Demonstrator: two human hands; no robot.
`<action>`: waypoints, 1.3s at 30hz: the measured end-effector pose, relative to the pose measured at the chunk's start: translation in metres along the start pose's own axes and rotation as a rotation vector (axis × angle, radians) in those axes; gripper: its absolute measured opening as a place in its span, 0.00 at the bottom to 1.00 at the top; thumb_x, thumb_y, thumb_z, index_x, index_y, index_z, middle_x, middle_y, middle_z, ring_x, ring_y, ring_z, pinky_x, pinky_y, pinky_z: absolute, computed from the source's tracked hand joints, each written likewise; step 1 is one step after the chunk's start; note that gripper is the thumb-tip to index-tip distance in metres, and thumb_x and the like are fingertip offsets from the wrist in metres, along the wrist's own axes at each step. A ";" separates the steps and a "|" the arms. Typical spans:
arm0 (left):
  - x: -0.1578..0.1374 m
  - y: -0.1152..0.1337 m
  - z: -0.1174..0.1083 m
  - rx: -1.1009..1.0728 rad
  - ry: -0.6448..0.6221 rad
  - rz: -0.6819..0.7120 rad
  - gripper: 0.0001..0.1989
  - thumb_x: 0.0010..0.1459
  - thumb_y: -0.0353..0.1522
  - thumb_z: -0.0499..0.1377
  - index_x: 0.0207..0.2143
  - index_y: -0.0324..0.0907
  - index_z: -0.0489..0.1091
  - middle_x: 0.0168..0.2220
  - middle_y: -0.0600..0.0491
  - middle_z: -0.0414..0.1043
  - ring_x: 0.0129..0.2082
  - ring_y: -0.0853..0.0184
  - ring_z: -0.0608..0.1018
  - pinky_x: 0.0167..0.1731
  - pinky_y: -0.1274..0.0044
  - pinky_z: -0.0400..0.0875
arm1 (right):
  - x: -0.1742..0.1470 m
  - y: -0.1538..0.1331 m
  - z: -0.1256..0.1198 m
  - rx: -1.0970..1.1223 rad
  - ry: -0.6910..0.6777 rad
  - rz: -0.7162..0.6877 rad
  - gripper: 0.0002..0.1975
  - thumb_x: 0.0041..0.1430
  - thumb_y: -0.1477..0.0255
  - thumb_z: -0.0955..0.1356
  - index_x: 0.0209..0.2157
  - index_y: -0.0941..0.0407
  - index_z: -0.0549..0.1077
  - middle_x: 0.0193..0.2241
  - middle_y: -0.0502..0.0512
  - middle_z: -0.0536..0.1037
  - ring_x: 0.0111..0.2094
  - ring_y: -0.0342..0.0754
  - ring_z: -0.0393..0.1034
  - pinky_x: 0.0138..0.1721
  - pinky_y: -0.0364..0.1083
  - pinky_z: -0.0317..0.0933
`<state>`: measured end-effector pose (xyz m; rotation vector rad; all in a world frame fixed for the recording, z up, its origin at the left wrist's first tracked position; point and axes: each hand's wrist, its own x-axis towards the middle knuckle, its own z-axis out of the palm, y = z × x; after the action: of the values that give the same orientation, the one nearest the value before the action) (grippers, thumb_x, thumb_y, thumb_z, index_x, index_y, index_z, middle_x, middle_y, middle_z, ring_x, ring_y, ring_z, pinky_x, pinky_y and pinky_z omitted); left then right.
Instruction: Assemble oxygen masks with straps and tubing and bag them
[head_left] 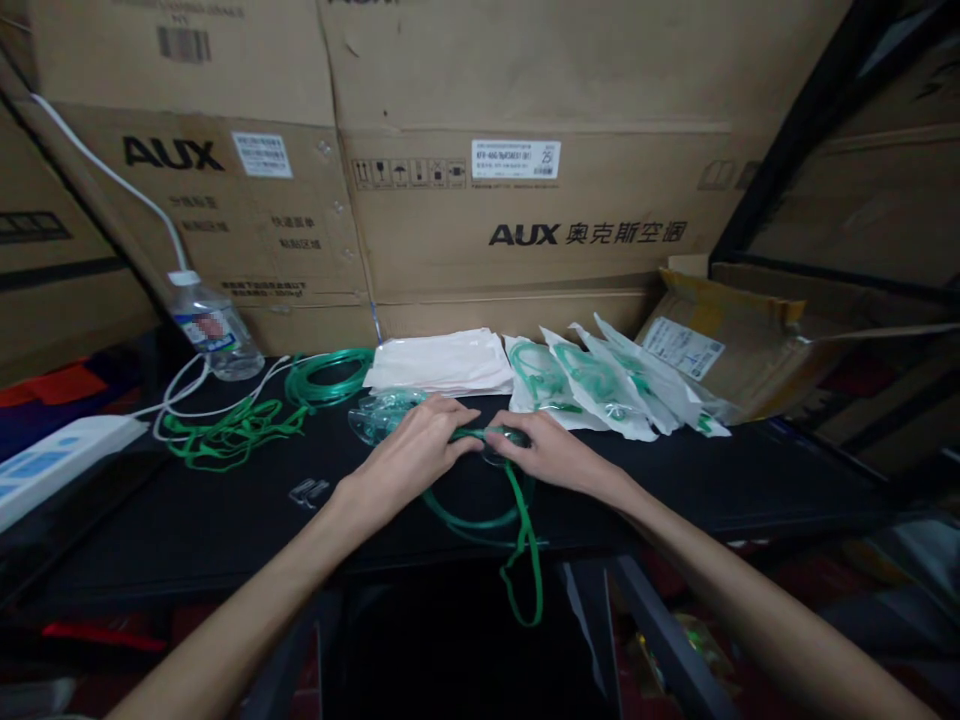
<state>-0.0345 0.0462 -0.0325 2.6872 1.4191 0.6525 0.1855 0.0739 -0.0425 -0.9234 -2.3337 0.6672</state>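
Observation:
My left hand [420, 445] and my right hand [551, 450] meet over the middle of the black table, both with closed fingers. Stretched between them is a green elastic strap [469, 434], pinched at each side. Its loose loop hangs past the table's front edge. Under my right fingers shows part of a clear mask [496, 457], mostly hidden. Green tubing [469, 525] curves on the table below the hands. Beside my left hand lie clear green-tinted masks [375, 415]. Small clear pieces [309, 492] rest left of my left forearm.
Behind the hands lies a stack of white pouches [439, 362]. Sealed pouches [600, 385] with green contents lean rightward, near an open carton [720, 330]. Leftward are a green tubing coil [330, 378], a strap bundle [229, 432], a bottle [217, 335] and a power strip [67, 450].

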 end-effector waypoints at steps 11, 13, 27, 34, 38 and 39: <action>0.039 0.003 0.003 0.106 -0.339 -0.026 0.15 0.67 0.38 0.62 0.52 0.40 0.72 0.51 0.46 0.75 0.46 0.59 0.80 0.46 0.63 0.78 | -0.033 -0.009 -0.019 -0.022 0.076 0.256 0.04 0.65 0.72 0.63 0.34 0.52 0.66 0.24 0.46 0.71 0.21 0.46 0.70 0.28 0.45 0.62; 0.045 0.007 0.002 0.098 -0.351 -0.041 0.16 0.67 0.38 0.62 0.53 0.40 0.72 0.51 0.46 0.75 0.46 0.60 0.80 0.45 0.64 0.78 | -0.038 -0.005 -0.018 0.025 0.057 0.350 0.04 0.65 0.72 0.63 0.34 0.51 0.65 0.20 0.41 0.68 0.11 0.41 0.63 0.17 0.42 0.55; 0.052 0.011 -0.036 -0.337 -0.073 -0.171 0.12 0.57 0.37 0.61 0.40 0.41 0.79 0.23 0.57 0.77 0.27 0.66 0.77 0.30 0.77 0.64 | -0.032 -0.019 -0.033 0.507 0.025 0.515 0.09 0.56 0.66 0.72 0.28 0.56 0.75 0.22 0.51 0.80 0.19 0.44 0.72 0.14 0.40 0.66; 0.021 0.014 -0.041 -0.562 -0.128 -0.265 0.10 0.55 0.39 0.64 0.25 0.44 0.78 0.24 0.57 0.76 0.25 0.67 0.74 0.26 0.79 0.62 | -0.032 -0.022 -0.038 0.728 0.320 0.466 0.09 0.59 0.65 0.70 0.30 0.54 0.70 0.23 0.50 0.80 0.20 0.44 0.73 0.16 0.40 0.62; 0.004 0.018 -0.016 -0.774 -0.097 -0.367 0.18 0.59 0.47 0.62 0.29 0.41 0.78 0.16 0.59 0.67 0.15 0.70 0.66 0.18 0.79 0.59 | -0.031 -0.023 -0.036 0.810 0.448 0.462 0.12 0.58 0.63 0.72 0.29 0.53 0.68 0.22 0.47 0.76 0.20 0.42 0.70 0.17 0.40 0.62; 0.002 0.021 -0.009 -0.831 -0.053 -0.394 0.21 0.60 0.49 0.60 0.30 0.40 0.77 0.16 0.59 0.66 0.14 0.71 0.65 0.17 0.80 0.57 | -0.031 -0.023 -0.034 0.832 0.457 0.469 0.13 0.57 0.62 0.73 0.29 0.53 0.68 0.22 0.47 0.76 0.20 0.43 0.70 0.17 0.40 0.62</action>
<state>-0.0209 0.0344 -0.0186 1.7257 1.2285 0.8696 0.2163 0.0453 -0.0126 -1.0552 -1.2413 1.3109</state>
